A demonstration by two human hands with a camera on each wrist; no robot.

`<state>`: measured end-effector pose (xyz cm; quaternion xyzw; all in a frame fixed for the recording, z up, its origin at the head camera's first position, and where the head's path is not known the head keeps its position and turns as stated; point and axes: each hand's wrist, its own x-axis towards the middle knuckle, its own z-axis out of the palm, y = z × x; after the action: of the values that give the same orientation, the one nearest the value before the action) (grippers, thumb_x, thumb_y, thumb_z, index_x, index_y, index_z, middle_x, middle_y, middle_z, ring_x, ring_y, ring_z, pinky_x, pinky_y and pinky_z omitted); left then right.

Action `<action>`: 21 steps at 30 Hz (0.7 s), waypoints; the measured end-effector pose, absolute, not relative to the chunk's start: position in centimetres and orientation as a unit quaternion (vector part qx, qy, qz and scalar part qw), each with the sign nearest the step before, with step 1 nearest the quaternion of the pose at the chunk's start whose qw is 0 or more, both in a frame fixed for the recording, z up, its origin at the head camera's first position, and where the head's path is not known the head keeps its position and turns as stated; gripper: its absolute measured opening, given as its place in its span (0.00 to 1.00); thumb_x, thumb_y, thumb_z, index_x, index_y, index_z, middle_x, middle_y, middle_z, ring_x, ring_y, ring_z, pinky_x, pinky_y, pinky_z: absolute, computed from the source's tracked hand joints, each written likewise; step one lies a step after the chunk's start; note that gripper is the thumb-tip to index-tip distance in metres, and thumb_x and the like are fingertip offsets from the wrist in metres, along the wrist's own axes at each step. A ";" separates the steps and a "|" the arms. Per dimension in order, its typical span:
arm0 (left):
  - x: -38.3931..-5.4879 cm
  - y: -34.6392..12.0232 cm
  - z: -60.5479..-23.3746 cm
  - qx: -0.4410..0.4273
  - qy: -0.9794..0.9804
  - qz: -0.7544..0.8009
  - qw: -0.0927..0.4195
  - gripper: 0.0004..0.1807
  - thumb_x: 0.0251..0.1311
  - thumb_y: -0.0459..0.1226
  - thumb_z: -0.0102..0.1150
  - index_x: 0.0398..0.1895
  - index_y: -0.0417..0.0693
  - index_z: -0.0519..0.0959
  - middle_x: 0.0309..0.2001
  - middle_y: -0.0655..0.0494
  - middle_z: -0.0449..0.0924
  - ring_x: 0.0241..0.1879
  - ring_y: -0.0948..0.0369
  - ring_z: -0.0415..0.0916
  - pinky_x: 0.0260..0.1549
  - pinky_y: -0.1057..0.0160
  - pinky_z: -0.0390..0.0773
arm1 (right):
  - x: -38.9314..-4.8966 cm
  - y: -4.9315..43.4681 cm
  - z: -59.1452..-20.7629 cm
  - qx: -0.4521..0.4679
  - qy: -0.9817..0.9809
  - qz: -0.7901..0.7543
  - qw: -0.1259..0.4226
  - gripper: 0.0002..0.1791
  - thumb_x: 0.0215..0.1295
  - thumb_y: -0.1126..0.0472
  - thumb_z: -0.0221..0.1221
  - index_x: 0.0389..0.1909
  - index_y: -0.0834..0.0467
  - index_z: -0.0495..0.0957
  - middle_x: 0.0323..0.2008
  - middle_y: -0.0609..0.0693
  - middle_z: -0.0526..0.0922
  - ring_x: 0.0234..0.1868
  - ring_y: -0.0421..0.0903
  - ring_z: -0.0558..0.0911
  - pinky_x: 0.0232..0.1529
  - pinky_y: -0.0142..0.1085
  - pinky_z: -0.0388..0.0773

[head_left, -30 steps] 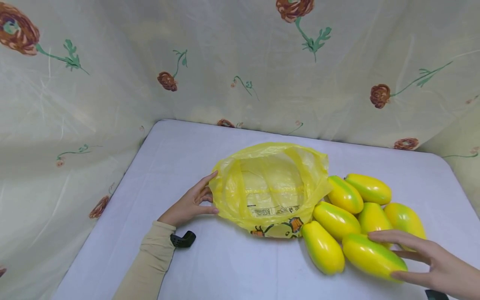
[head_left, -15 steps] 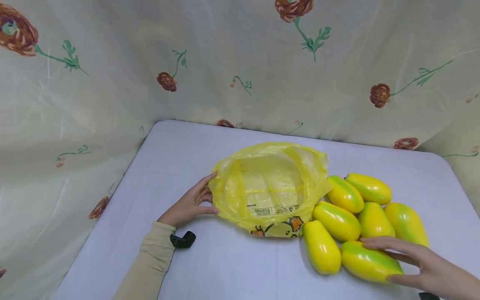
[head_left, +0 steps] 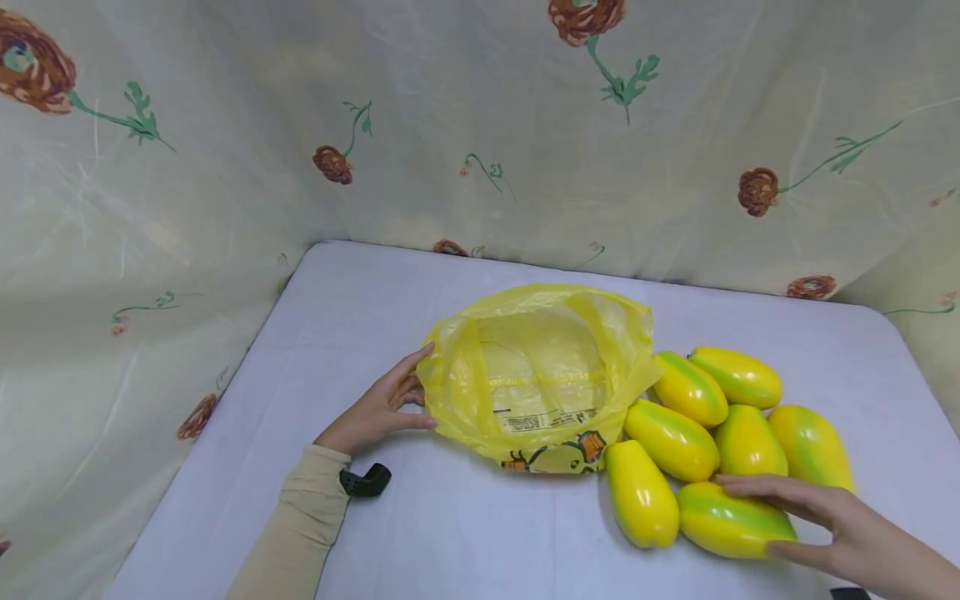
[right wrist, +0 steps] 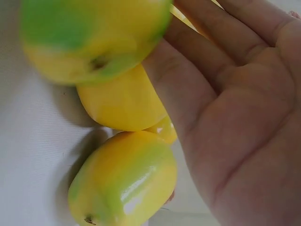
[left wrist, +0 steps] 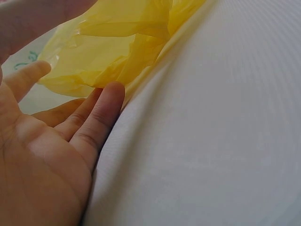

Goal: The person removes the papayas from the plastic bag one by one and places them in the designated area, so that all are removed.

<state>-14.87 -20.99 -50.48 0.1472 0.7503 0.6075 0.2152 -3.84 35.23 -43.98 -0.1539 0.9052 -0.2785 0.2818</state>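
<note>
A yellow plastic bag (head_left: 540,358) lies on the table with its wide mouth towards me and a cartoon print on its front. My left hand (head_left: 378,408) touches the bag's left side, thumb and fingers spread apart; in the left wrist view, extended fingers (left wrist: 106,106) meet the thin plastic. At the right, my right hand (head_left: 840,521) grips the front papaya (head_left: 731,521), yellow with a green streak, thumb on the near side and fingers on the far side. That fruit rests low by the table. Another papaya (head_left: 641,496) stands just left of it.
Several more glossy papayas (head_left: 750,442) cluster behind the right hand, some against the bag's right edge. A white cloth covers the table (head_left: 480,542). Behind it hangs a flowered curtain (head_left: 450,125). A black wrist device (head_left: 366,481) sits at the left cuff.
My right hand and the front papaya have shifted slightly left, and the leftmost papaya has been nudged a little. The left hand and the bag stay nearly still.
</note>
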 end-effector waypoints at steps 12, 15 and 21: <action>-14.8 -21.0 -50.5 0.157 0.750 0.607 0.214 0.58 0.57 0.39 0.77 0.81 0.80 0.48 0.59 0.47 0.79 0.55 0.52 0.78 0.60 0.61 0.76 | -4.0 34.6 -43.6 -0.141 0.901 -0.296 0.283 0.34 0.64 0.48 0.69 0.70 0.45 0.74 0.69 0.40 0.78 0.57 0.12 0.67 0.50 0.23 0.79; -14.8 -21.0 -50.5 0.156 0.751 0.605 0.213 0.58 0.57 0.39 0.77 0.81 0.80 0.48 0.57 0.46 0.79 0.54 0.52 0.78 0.60 0.60 0.75 | -4.3 34.3 -43.5 -0.138 0.899 -0.302 0.284 0.34 0.64 0.49 0.70 0.71 0.49 0.73 0.69 0.54 0.78 0.57 0.12 0.68 0.52 0.31 0.83; -14.9 -21.0 -50.5 0.157 0.751 0.606 0.211 0.58 0.57 0.39 0.78 0.82 0.79 0.48 0.58 0.46 0.79 0.54 0.51 0.78 0.60 0.61 0.76 | -4.7 33.6 -43.2 -0.184 0.904 -0.319 0.217 0.33 0.63 0.54 0.72 0.68 0.52 0.75 0.65 0.42 0.82 0.58 0.17 0.74 0.51 0.28 0.83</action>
<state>-14.85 -21.02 -50.55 0.1570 0.7508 0.6060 0.2108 -4.72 33.64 -43.24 -0.1838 0.9042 -0.3185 0.2171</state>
